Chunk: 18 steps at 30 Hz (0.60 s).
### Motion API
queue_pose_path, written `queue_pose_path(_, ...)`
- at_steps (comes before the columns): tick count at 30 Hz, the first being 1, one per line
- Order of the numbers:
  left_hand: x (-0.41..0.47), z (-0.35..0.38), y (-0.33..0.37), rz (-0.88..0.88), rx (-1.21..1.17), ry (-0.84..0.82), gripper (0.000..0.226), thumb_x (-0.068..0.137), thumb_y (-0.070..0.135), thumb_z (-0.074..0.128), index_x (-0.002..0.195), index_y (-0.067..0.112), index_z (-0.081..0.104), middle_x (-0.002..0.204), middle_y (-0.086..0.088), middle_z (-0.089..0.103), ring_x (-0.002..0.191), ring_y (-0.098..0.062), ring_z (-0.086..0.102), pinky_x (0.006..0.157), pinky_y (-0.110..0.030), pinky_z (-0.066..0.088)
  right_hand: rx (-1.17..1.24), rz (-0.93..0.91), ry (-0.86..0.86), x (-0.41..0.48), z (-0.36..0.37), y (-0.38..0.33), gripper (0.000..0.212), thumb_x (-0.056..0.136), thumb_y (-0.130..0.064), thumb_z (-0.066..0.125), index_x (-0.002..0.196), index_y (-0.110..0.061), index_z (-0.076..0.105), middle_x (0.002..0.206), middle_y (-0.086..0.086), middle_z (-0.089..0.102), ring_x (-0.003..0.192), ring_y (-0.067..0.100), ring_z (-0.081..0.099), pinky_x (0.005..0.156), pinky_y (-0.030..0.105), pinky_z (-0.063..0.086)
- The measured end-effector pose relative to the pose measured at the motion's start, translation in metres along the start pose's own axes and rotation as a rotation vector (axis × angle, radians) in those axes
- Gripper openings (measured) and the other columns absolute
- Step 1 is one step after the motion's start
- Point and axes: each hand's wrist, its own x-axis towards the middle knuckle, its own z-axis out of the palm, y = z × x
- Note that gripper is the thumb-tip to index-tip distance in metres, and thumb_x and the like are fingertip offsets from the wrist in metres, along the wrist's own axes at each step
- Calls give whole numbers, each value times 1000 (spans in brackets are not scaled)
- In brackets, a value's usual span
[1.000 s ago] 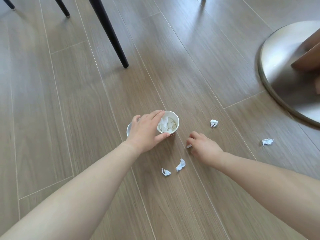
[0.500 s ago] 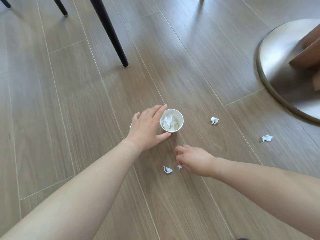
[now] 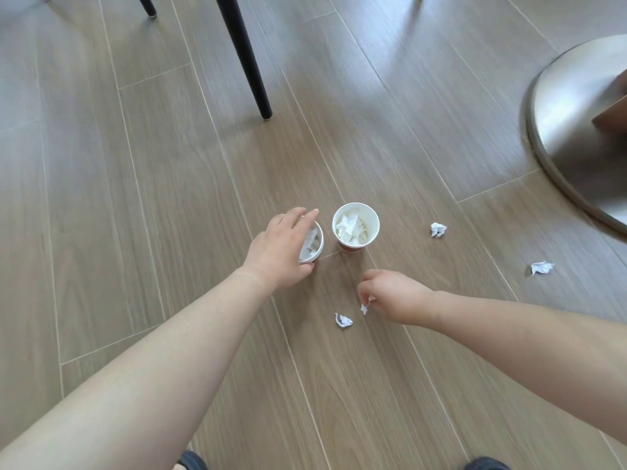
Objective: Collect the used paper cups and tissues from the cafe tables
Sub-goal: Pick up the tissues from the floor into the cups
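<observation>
Two white paper cups stand side by side on the wooden floor, both with crumpled tissue inside. My left hand (image 3: 283,249) lies over the left cup (image 3: 314,247), fingers spread across its rim and covering most of it. The right cup (image 3: 355,225) stands free, a red band at its base. My right hand (image 3: 393,295) pinches a small tissue scrap (image 3: 364,308) just above the floor. Another crumpled tissue (image 3: 343,321) lies beside it on the left. Two more tissues (image 3: 438,229) (image 3: 542,268) lie farther right.
A black chair leg (image 3: 249,67) stands behind the cups, and another leg (image 3: 147,6) at the top left. A round metal table base (image 3: 573,130) fills the right edge. My shoe tips (image 3: 191,461) (image 3: 485,464) show at the bottom.
My left hand slid left off the right cup onto a second cup, uncovering it. My right hand moved down to the two scraps and pinched one up.
</observation>
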Motion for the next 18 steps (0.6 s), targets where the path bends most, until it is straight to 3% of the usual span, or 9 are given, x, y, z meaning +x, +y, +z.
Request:
queue_pose_path(6,5,4,2,-24,-56,3,83,77,31,68,143,28,19,146,5,25,132,-20,26,96,-39,44,64,-49,90,-6,0,-11,19,85,-9,53,103,-13,56,104,5,54,91,23,54,76,32,44)
queue_pose_path(9,6,6,4,-29,-39,22,84,78,30,69,144,27,17,147,4,23,132,-21,25,97,-39,43,56,-54,62,-12,10,-13,21,85,-11,54,106,-14,54,107,3,53,94,21,54,74,27,40)
queue_pose_path(14,4,10,5,-32,1,40,86,78,30,69,145,25,15,148,2,21,132,-22,24,97,-38,42,15,-21,30,-15,14,-12,31,85,-19,60,114,-14,51,115,3,49,96,23,55,78,33,45)
queue_pose_path(18,0,11,5,-26,6,35,87,77,31,70,144,28,14,148,4,21,133,-21,24,92,-39,45,-60,-43,-30,-13,13,-12,42,85,-22,60,125,-17,46,129,2,42,109,24,49,88,37,45)
